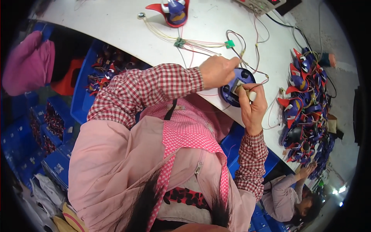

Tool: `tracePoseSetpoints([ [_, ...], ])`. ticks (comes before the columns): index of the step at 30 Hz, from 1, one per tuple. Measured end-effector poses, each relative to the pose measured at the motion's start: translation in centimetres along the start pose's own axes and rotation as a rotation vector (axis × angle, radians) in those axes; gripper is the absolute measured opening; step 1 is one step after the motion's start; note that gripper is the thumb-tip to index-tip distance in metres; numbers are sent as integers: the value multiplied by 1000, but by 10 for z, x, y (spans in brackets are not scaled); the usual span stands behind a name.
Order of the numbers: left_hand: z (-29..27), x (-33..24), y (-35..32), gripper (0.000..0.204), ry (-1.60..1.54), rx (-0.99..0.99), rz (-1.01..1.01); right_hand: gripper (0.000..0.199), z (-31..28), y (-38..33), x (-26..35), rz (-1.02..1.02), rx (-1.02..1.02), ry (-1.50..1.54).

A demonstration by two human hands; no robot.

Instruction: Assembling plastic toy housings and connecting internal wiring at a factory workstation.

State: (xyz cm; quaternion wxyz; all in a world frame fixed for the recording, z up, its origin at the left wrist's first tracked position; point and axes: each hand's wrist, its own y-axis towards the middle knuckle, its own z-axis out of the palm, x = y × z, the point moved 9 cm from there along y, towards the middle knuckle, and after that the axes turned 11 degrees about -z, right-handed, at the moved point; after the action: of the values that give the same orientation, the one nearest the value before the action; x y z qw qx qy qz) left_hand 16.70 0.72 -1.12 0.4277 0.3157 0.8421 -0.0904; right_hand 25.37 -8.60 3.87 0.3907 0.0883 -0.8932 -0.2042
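Observation:
A round purple-blue plastic base (228, 96) lies on the white table between my hands, with dark round spots and a pale rectangular patch on its face. My left hand (219, 72) is closed at the base's upper edge, its thumb pointing right; what its fingers grip is hidden. Over the right part of the base, my right hand (253, 107) is closed on a small object with a pale rounded end (252, 96), whose kind I cannot make out. Thin wires run past both hands to a small green circuit board (230, 44) and a darker green board (179, 42).
A red and purple toy figure (176, 13) stands at the table's far side. Many similar toys (305, 104) are heaped at the right. A blue crate (82, 96) of toy parts is at left. A power supply (259, 5) sits at the back; another person (284, 195) works at lower right.

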Motion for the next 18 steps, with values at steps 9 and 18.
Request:
tracePoseSetpoints([
  [9, -32, 7, 42, 34, 273, -57, -4, 14, 2, -7, 2, 12, -56, 4],
  [18, -32, 11, 31, 33, 346, 1, -60, 21, -16, -40, 6, 196, -253, 96],
])
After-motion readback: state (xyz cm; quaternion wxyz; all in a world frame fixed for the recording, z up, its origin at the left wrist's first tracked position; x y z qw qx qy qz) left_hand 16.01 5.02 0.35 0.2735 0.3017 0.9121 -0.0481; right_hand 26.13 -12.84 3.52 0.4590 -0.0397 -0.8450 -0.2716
